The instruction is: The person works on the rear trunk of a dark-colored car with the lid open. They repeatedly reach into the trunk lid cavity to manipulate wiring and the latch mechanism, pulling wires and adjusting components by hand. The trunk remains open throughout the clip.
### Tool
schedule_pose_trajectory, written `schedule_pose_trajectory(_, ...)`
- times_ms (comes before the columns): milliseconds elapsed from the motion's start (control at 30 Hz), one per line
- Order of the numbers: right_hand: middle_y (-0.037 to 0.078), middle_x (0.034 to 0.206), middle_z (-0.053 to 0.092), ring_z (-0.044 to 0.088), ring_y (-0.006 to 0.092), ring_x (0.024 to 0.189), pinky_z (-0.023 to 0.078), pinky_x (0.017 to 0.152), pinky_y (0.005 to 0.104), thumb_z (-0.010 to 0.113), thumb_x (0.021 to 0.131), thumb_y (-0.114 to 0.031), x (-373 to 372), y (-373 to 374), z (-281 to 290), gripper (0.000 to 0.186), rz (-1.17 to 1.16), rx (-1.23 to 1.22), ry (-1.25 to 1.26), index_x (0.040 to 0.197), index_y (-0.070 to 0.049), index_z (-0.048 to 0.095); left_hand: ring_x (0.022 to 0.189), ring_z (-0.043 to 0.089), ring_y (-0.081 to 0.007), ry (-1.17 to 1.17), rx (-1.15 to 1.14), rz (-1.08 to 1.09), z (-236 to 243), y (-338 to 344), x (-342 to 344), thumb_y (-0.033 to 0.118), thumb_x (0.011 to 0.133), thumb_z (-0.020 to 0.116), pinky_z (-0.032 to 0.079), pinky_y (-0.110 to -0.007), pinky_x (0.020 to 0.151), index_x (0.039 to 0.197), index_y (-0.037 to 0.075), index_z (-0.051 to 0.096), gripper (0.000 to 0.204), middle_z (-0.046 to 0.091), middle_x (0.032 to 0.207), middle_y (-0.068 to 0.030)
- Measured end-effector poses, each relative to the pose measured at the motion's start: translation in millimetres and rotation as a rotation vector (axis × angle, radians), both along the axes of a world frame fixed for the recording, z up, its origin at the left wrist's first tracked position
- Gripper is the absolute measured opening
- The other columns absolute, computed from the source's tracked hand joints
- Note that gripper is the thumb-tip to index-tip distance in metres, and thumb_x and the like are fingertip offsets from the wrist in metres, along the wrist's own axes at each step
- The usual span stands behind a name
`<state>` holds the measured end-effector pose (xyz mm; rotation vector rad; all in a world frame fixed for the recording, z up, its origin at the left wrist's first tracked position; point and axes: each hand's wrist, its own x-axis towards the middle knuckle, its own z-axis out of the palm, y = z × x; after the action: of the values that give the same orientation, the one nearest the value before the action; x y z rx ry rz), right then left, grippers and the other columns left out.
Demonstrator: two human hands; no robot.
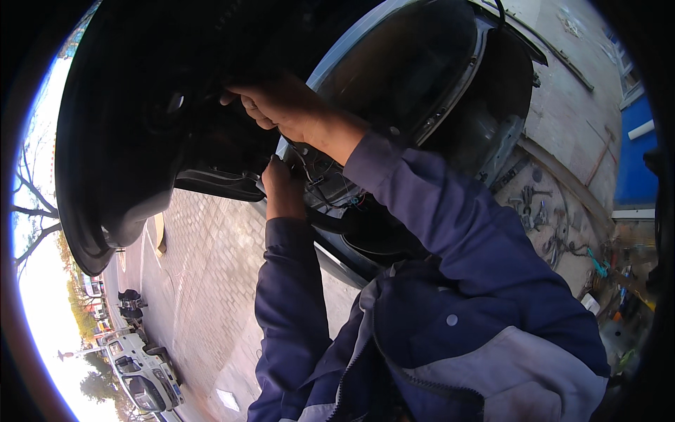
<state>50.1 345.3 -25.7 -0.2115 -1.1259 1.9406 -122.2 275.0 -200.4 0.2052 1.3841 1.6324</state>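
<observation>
A large dark car panel hangs over the upper left, its inner side in deep shadow. My right hand reaches across to it, fingers curled and closed against its dark face. Whatever those fingers grip is lost in the shadow. Just below, my left hand is raised beside a cluster of thin loose wires in the car body. Its fingers look closed near the panel's lower edge, with their tips partly hidden. I cannot make out what they hold.
A curved car window in a pale frame lies beyond my right arm. Metal parts and tools litter the ground at right, near a blue panel. Brick paving stretches left, with a white truck and a motorbike farther off.
</observation>
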Motion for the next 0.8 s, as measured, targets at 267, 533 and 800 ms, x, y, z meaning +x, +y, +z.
schedule_pose_trajectory(267,-0.006,0.050,0.037,0.025,0.0047,0.041,0.018,0.044,0.0270,0.068,0.107,-0.031,16.3,18.7,-6.2,0.032,-0.010,0.059,-0.004,0.099,0.000,0.072,0.073,0.057,-0.0162,0.076,0.042,0.341,1.0,8.2,-2.6,0.030,0.117,0.049,0.046,-0.030,0.063,0.101,0.004,0.068,0.036,0.063,0.089,-0.0014)
schedule_pose_trajectory(533,-0.005,0.053,0.040,0.029,0.0045,0.044,0.025,0.050,0.0268,0.065,0.108,-0.032,73.4,10.3,-16.9,0.034,-0.102,0.257,-0.171,0.099,0.000,0.074,0.068,0.060,-0.0141,0.231,-0.009,0.344,33.2,11.5,-15.6,0.012,0.107,0.055,0.048,-0.026,0.053,0.118,0.003,0.072,0.022,0.066,0.085,-0.0040)
schedule_pose_trajectory(800,-0.004,0.063,0.045,0.039,0.0045,0.055,0.032,0.052,0.0262,0.068,0.108,-0.026,50.2,-35.4,-46.9,0.025,0.162,0.037,-0.158,0.099,-0.003,0.074,0.094,0.069,-0.0233,0.676,0.126,-0.203,-13.3,-3.7,-22.9,0.022,0.104,0.066,0.058,-0.038,0.076,0.128,-0.001,0.068,0.034,0.071,0.109,-0.0095)
